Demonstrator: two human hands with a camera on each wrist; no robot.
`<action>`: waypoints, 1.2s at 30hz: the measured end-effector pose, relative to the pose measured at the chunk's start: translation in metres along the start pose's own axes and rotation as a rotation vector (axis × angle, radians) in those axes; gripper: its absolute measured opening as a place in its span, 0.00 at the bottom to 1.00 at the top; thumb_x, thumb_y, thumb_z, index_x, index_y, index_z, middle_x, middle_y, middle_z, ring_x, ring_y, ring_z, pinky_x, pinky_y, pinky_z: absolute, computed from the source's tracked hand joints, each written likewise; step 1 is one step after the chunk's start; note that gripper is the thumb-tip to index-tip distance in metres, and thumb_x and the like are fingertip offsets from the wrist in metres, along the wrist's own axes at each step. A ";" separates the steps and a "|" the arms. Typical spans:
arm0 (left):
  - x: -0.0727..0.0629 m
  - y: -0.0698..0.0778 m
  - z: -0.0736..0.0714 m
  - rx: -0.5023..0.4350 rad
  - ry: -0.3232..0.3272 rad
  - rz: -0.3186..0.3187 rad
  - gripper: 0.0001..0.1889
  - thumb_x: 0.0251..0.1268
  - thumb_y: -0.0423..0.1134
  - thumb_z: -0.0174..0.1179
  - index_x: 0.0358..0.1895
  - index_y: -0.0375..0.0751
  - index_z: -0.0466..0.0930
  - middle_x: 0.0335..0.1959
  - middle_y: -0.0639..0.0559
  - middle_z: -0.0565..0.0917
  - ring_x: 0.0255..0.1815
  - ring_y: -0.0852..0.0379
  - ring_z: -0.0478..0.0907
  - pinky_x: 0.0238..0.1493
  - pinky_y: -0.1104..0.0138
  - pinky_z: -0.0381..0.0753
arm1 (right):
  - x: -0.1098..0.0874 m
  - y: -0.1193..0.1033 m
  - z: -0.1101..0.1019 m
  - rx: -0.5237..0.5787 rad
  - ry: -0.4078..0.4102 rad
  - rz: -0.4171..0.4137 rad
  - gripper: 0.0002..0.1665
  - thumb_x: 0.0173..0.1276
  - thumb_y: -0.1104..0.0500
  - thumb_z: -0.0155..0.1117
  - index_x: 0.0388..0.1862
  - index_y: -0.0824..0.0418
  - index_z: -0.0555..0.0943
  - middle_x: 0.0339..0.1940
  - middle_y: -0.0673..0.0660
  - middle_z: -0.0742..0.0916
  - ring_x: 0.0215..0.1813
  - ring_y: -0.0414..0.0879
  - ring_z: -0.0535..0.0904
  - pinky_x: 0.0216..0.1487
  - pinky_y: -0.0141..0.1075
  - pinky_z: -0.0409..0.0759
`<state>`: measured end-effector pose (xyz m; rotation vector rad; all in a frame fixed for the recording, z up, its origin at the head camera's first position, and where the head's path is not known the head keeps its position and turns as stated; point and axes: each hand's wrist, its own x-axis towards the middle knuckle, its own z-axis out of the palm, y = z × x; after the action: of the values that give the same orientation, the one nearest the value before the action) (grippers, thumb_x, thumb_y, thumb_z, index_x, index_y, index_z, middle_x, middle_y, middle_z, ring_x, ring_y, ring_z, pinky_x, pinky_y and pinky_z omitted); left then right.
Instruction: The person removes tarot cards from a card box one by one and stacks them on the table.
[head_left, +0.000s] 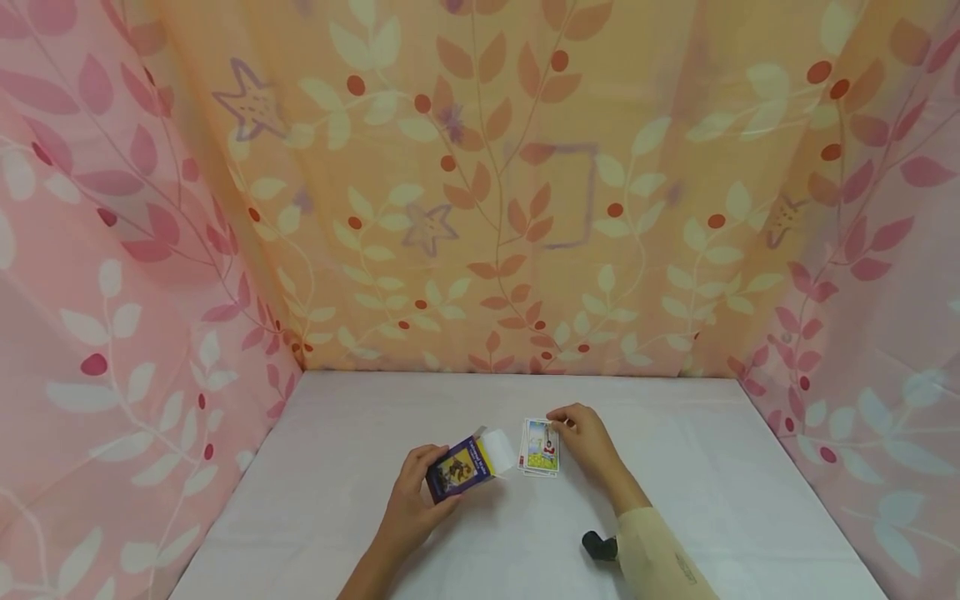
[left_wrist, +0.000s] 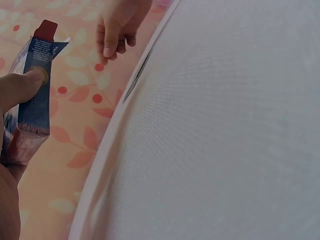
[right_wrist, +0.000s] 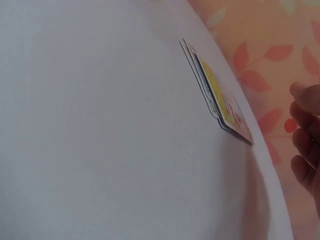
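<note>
My left hand [head_left: 414,504] grips a dark blue card box [head_left: 459,468] with a yellow picture panel, thumb along one edge and fingers along the other. The box is tilted, and its white end flap [head_left: 497,452] stands out toward the cards. In the left wrist view the thumb lies across the side of the box [left_wrist: 37,100]. A small, slightly fanned stack of picture cards [head_left: 542,450] lies on the white table. My right hand [head_left: 588,437] hovers by the stack's upper right corner. Its fingers [right_wrist: 304,142] are loosely bent with nothing between them, apart from the cards in the right wrist view.
A white cloth covers the table [head_left: 337,533]. Behind it hangs an orange leaf-patterned curtain [head_left: 480,317], with pink curtains [head_left: 150,375] at both sides. A short black object [head_left: 600,546] shows beside the right sleeve [head_left: 660,554].
</note>
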<state>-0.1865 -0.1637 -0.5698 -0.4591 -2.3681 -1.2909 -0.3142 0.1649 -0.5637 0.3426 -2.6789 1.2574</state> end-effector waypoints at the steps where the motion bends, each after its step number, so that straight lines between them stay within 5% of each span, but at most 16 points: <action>1: 0.000 0.000 0.000 -0.002 0.002 -0.004 0.43 0.47 0.36 0.83 0.70 0.48 0.73 0.64 0.60 0.72 0.64 0.58 0.74 0.66 0.60 0.79 | -0.002 -0.003 -0.001 -0.003 0.008 -0.011 0.07 0.71 0.61 0.68 0.46 0.54 0.88 0.40 0.49 0.85 0.45 0.45 0.75 0.49 0.41 0.73; 14: -0.002 0.001 0.000 -0.011 0.005 -0.027 0.45 0.47 0.36 0.83 0.70 0.62 0.71 0.64 0.62 0.72 0.64 0.59 0.73 0.67 0.60 0.78 | -0.024 -0.029 -0.005 -0.019 0.090 -0.106 0.06 0.69 0.61 0.71 0.44 0.54 0.89 0.36 0.46 0.86 0.41 0.44 0.76 0.42 0.36 0.73; 25: -0.002 0.000 0.000 0.013 0.009 -0.007 0.44 0.47 0.36 0.82 0.71 0.57 0.71 0.64 0.59 0.72 0.64 0.58 0.73 0.67 0.61 0.78 | -0.044 -0.050 -0.006 0.021 0.129 -0.143 0.07 0.68 0.61 0.72 0.44 0.52 0.88 0.37 0.44 0.85 0.41 0.45 0.77 0.40 0.34 0.73; 36: 0.000 0.001 0.000 -0.005 0.013 0.001 0.45 0.46 0.36 0.83 0.70 0.61 0.70 0.65 0.62 0.71 0.65 0.60 0.73 0.67 0.60 0.78 | -0.058 -0.070 -0.004 0.057 0.136 -0.177 0.08 0.69 0.58 0.72 0.45 0.48 0.88 0.38 0.39 0.85 0.43 0.41 0.76 0.42 0.39 0.78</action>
<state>-0.1856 -0.1633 -0.5687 -0.4516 -2.3540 -1.2964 -0.2397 0.1331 -0.5237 0.4722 -2.4437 1.2583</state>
